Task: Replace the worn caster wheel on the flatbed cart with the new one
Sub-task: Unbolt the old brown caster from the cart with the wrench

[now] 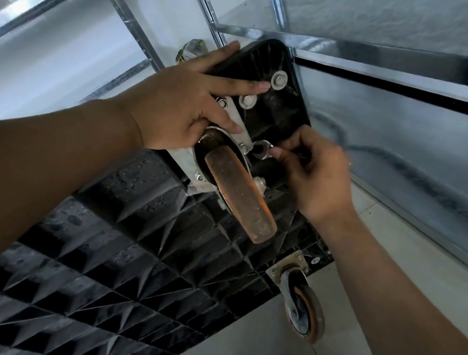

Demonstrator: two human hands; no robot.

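Two grips work the worn caster wheel point(238, 199) at centre of the upturned flatbed cart point(96, 248): brace its mounting plate point(183, 156) with the flat, released left grip point(189, 102) at 10 o'clock, and seat the wrench point(261, 148), pinched in the right grip point(315, 170) at 3 o'clock, squarely before turning.

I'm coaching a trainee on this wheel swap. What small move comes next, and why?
Probably turn the wrench with the right hand to loosen that bolt. Its head sits at a bolt on the plate of the worn wheel, other bolts are still in, and the left hand steadies the plate.
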